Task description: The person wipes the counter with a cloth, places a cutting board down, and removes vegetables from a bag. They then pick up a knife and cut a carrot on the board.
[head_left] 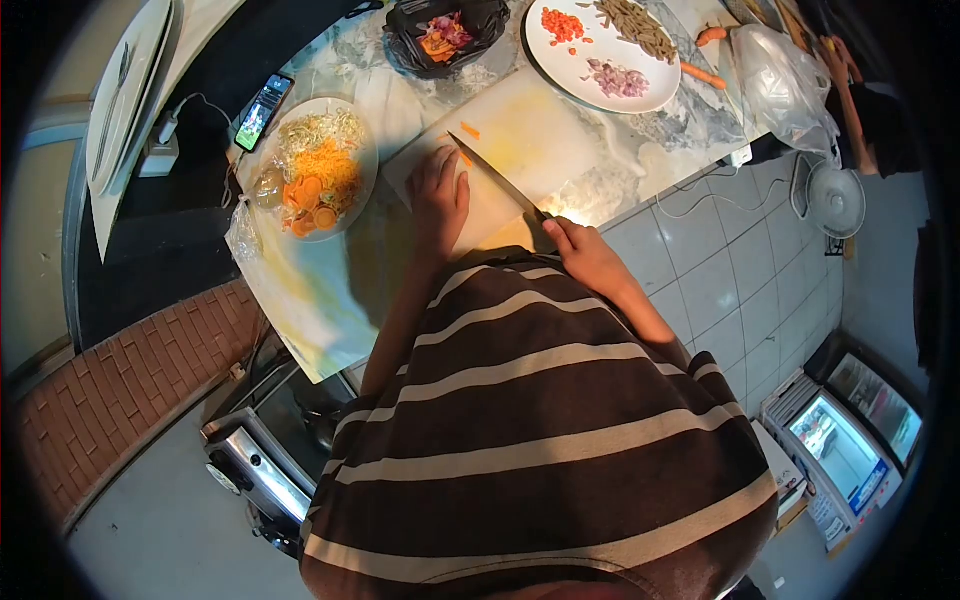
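Note:
My right hand (588, 260) is closed round the handle of a long kitchen knife (497, 176). Its blade slants up and left over a white cutting board (540, 140), the tip near several thin carrot strips (470, 131). Left of the blade, my left hand (438, 195) rests on the board with curled fingers on a carrot piece (464, 157), most of it hidden under the fingertips. Beside that hand, a plate (370, 150) holds grated carrot (328, 170), carrot slices (308, 205) and pale shreds (320, 128).
Behind the board are a black bag (400, 45) with peelings and a white plate (600, 85) of chopped ingredients. A phone (264, 112) lies left, a clear plastic bag (785, 90) right. Another person's arm (850, 115) shows at far right. Below left stands a stove (262, 472).

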### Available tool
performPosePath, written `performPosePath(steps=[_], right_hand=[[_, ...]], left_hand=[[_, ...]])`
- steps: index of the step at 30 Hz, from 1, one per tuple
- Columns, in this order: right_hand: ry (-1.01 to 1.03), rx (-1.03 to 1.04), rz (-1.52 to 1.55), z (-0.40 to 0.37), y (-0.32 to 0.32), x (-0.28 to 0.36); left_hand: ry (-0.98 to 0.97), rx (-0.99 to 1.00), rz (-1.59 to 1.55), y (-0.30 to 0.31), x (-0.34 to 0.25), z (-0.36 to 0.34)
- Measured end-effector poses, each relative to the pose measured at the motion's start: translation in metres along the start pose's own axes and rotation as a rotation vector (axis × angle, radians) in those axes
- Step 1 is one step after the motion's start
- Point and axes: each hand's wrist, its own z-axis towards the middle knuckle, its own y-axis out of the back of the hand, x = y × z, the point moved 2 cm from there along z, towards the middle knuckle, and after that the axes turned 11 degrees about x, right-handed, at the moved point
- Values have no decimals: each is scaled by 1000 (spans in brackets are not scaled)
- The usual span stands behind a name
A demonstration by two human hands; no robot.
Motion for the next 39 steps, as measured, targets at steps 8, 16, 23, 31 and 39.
performPosePath(steps=[8,16,23,31,39], right_hand=[[28,-12,-16,-4,-6,-5],[10,-104,-85,-8,-3,-3],[-16,-57,-119,-6,-6,-5],[-22,-6,-74,2,-11,-10],[32,113,225,11,-6,-25]], left_hand=[[3,-21,-31,0,-1,-4],[-23,-65,-26,0,0,-4],[-13,-84,-110,1,5,-9],[-64,-25,-116,10,-4,-17],[-48,-7,-106,11,-6,-17]])
